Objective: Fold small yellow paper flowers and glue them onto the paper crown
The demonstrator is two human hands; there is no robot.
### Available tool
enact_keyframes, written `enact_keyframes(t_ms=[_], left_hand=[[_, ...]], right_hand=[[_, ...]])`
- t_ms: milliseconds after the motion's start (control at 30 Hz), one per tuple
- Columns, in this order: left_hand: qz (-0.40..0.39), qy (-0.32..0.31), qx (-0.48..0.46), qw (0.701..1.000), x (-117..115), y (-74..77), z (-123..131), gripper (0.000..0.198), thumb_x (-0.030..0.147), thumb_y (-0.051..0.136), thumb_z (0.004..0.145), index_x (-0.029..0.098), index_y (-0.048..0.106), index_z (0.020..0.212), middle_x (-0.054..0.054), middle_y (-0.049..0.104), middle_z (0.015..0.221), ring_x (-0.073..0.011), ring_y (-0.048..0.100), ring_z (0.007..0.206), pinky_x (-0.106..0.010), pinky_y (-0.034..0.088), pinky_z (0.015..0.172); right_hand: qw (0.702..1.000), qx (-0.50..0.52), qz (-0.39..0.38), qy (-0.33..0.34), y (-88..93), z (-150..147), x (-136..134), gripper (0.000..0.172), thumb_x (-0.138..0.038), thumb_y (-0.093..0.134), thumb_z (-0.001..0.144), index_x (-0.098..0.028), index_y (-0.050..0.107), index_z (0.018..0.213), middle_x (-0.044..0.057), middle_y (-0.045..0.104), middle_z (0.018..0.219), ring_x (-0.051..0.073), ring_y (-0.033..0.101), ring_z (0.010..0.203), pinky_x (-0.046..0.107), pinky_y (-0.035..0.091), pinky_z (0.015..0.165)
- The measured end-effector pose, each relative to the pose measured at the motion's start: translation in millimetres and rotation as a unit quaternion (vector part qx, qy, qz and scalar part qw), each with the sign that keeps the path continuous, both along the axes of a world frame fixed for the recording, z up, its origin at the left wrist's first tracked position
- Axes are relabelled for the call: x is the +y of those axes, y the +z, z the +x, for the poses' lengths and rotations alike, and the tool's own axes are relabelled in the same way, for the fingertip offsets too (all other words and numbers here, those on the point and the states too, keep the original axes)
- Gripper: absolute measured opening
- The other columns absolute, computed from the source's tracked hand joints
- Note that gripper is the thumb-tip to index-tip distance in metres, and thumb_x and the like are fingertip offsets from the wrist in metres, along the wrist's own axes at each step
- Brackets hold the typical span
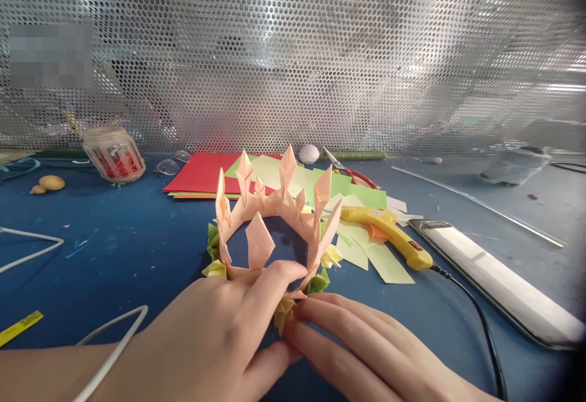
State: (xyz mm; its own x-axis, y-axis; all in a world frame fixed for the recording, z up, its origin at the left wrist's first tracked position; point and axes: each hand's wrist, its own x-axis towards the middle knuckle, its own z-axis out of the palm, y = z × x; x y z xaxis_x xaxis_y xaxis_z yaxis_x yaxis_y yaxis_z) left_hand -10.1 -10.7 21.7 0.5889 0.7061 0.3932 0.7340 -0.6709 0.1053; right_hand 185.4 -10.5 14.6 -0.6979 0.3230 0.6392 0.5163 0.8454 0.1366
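A peach paper crown (270, 201) with folded upright points stands on the blue table in front of me. Green and yellow folded paper pieces sit around its outer side. My left hand (220, 323) lies over the near left part of the band, its fingers closed on the crown. From the right, my right hand (366, 341) has its fingertips pressed against a yellow paper flower (284, 312) at the crown's near side. The fingers of both hands meet around this flower, so part of the band there is hidden.
To the right lie a yellow glue gun (389, 228) with a black cord, green paper sheets (389, 262), a phone (499, 280) and red-handled scissors (361, 177). Behind are red paper (196, 173) and a white ball (309, 154). A glass jar (114, 155) stands at left. Perforated metal (274, 54) forms the back.
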Motion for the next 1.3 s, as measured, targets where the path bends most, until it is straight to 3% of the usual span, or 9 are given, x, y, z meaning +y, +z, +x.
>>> enact_keyframes(t_ms=[200, 367, 567, 767, 833, 933, 1067, 1200, 1300], left_hand=[[0.01, -0.007, 0.001, 1.0, 5, 1.2, 1, 0.055, 0.018, 0.08, 0.068, 0.026, 0.046, 0.111, 0.014, 0.071, 0.067, -0.0132, 0.066, 0.041, -0.022, 0.044, 0.04], [0.019, -0.007, 0.003, 1.0, 2, -0.9, -1, 0.051, 0.021, 0.076, 0.073, 0.028, 0.044, 0.112, 0.015, 0.073, 0.071, -0.0154, 0.072, 0.047, -0.023, 0.046, 0.04], [0.03, -0.018, -0.018, 0.999, 1, -2.7, 0, 0.028, 0.017, 0.054, 0.087, 0.031, 0.045, 0.11, 0.013, 0.077, 0.072, -0.017, 0.077, 0.056, -0.025, 0.047, 0.04], [-0.017, 0.049, -0.053, 0.997, 3, -1.5, 6, 0.023, 0.029, 0.059, 0.088, 0.034, 0.059, 0.11, 0.007, 0.077, 0.072, -0.02, 0.077, 0.068, -0.021, 0.054, 0.051], [-0.026, 0.051, -0.061, 0.997, 5, -0.6, 7, 0.023, 0.03, 0.06, 0.088, 0.033, 0.061, 0.11, 0.006, 0.077, 0.072, -0.0203, 0.077, 0.071, -0.021, 0.055, 0.053], [-0.039, 0.038, -0.071, 0.996, 6, -0.1, 7, 0.023, 0.028, 0.06, 0.088, 0.033, 0.061, 0.11, 0.006, 0.077, 0.074, -0.0199, 0.076, 0.072, -0.02, 0.055, 0.055], [-0.063, 0.004, -0.077, 0.995, 5, -1.2, 2, 0.026, 0.022, 0.06, 0.088, 0.032, 0.058, 0.112, 0.006, 0.078, 0.08, -0.0188, 0.077, 0.074, -0.02, 0.055, 0.056], [-0.1, -0.047, -0.064, 0.992, 4, -1.1, -3, 0.039, 0.01, 0.059, 0.086, 0.032, 0.049, 0.117, 0.008, 0.079, 0.085, -0.0185, 0.078, 0.075, -0.021, 0.055, 0.057], [-0.105, -0.044, -0.055, 0.992, 4, 0.1, -4, 0.047, 0.006, 0.061, 0.083, 0.032, 0.045, 0.119, 0.008, 0.079, 0.086, -0.0199, 0.078, 0.077, -0.023, 0.056, 0.057]], right_hand=[[0.992, 0.098, 0.072, 0.035, -13.1, -9, 11, 0.068, -0.006, 0.018, 0.105, -0.018, 0.069, 0.062, 0.003, 0.073, 0.061, 0.013, 0.068, 0.05, 0.019, 0.051, 0.041], [1.0, 0.007, 0.001, 0.007, -3.4, -5, 4, 0.06, -0.006, 0.023, 0.105, -0.015, 0.074, 0.074, 0.004, 0.075, 0.067, 0.015, 0.071, 0.056, 0.022, 0.058, 0.056], [1.0, 0.014, 0.017, 0.021, -3.5, -5, 5, 0.062, -0.005, 0.022, 0.105, -0.015, 0.073, 0.071, 0.005, 0.075, 0.067, 0.014, 0.07, 0.054, 0.019, 0.057, 0.056], [1.0, 0.003, 0.006, 0.007, -2.1, -2, 2, 0.056, -0.006, 0.027, 0.105, -0.015, 0.073, 0.073, 0.005, 0.077, 0.073, 0.014, 0.071, 0.059, 0.018, 0.058, 0.06], [1.0, 0.008, 0.012, 0.008, -2.1, -2, 2, 0.059, -0.007, 0.024, 0.105, -0.016, 0.072, 0.072, 0.004, 0.076, 0.073, 0.013, 0.07, 0.058, 0.017, 0.057, 0.059], [0.991, 0.109, 0.068, 0.022, -9.7, -5, 7, 0.066, -0.006, 0.019, 0.105, -0.019, 0.066, 0.061, 0.002, 0.073, 0.064, 0.009, 0.066, 0.05, 0.012, 0.052, 0.046], [0.994, 0.096, 0.044, 0.009, -24.2, -7, 9, 0.057, -0.009, 0.027, 0.106, -0.019, 0.068, 0.068, 0.0, 0.074, 0.068, 0.008, 0.07, 0.057, 0.008, 0.055, 0.054], [0.983, 0.164, 0.078, 0.001, -34.3, -7, 7, 0.036, -0.013, 0.044, 0.103, -0.018, 0.07, 0.078, -0.001, 0.076, 0.074, 0.008, 0.072, 0.06, 0.005, 0.056, 0.058], [0.982, 0.175, 0.068, 0.0, -37.7, -7, 7, 0.036, -0.014, 0.042, 0.104, -0.018, 0.069, 0.08, 0.0, 0.076, 0.073, 0.008, 0.072, 0.058, 0.004, 0.057, 0.062]])
